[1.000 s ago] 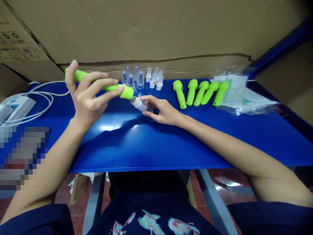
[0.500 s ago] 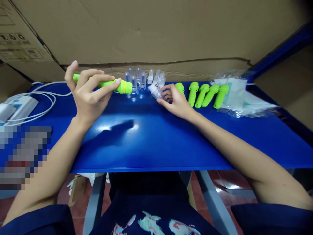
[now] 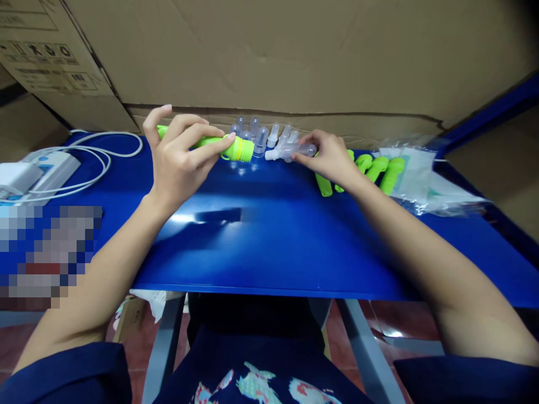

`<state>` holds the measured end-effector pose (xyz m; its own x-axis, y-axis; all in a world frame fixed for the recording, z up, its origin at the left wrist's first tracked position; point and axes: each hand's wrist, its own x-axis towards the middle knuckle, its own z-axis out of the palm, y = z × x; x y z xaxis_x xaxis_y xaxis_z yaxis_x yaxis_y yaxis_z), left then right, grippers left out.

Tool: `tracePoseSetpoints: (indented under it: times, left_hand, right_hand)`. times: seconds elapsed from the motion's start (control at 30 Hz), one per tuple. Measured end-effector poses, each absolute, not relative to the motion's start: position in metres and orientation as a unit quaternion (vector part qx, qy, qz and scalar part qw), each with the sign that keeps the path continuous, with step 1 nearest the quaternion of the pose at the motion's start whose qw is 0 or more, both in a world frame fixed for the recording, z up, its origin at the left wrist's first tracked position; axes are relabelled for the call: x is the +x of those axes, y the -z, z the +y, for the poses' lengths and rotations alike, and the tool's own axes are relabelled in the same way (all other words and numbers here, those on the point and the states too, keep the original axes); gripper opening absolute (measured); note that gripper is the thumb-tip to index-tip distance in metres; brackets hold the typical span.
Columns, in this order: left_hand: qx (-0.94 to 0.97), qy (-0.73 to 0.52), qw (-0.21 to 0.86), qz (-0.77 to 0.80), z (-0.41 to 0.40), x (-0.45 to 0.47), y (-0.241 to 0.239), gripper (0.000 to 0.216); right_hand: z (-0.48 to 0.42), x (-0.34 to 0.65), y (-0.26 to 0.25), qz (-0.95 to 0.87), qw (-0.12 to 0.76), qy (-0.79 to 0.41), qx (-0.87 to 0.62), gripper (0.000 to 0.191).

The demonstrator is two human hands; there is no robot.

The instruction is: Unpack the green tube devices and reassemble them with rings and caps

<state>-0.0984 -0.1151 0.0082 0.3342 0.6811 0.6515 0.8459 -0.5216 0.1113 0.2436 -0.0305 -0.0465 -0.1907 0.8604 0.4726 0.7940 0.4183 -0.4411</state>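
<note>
My left hand [image 3: 179,154] is closed around a bright green plastic tube [image 3: 239,150]. The tube lies nearly level above the table, its threaded end with a yellow ring pointing right. Between the thumb and fingers of my right hand [image 3: 330,154] is a see-through plastic capsule [image 3: 288,152] with a white tip facing left toward the green tube; the two parts are apart. Behind the green tube stand several see-through domed caps [image 3: 261,138]. Smaller white-based see-through pieces [image 3: 273,134] stand just behind the held capsule, which partly hides some of them.
Several green tubes [image 3: 391,175] lie right of my right hand, partly hidden by it. Beyond them are plastic bags [image 3: 425,174]. A white power strip [image 3: 54,174] with looped cable and a blurred-out object [image 3: 54,252] sit on the left. A cardboard wall [image 3: 273,56] closes the back.
The view has shifted a little. My left hand has moved right with the green tube. The capsule in my right hand has turned from tilted to nearly level, its white tip facing left.
</note>
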Motion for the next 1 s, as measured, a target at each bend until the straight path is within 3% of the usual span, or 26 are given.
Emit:
tracePoseSetpoints:
  times: [0.3, 0.7, 0.87, 1.0]
  left_hand:
    - [-0.809, 0.367, 0.097, -0.448, -0.106, -0.103, -0.002, 0.035]
    - [-0.804, 0.392, 0.054, -0.443, -0.108, -0.103, -0.004, 0.03]
    - [-0.797, 0.389, 0.063, -0.458, -0.11, -0.103, -0.005, 0.029]
    - [-0.794, 0.384, 0.062, -0.468, -0.11, -0.102, -0.005, 0.03]
  right_hand:
    - [-0.022, 0.216, 0.019, -0.761, 0.285, -0.045, -0.582, 0.028]
    - [-0.003, 0.193, 0.005, -0.772, 0.241, 0.008, -0.588, 0.036]
    - [-0.026, 0.184, -0.009, -0.775, 0.278, 0.056, -0.565, 0.037]
    - [-0.047, 0.169, -0.005, -0.816, 0.238, 0.0, -0.527, 0.036]
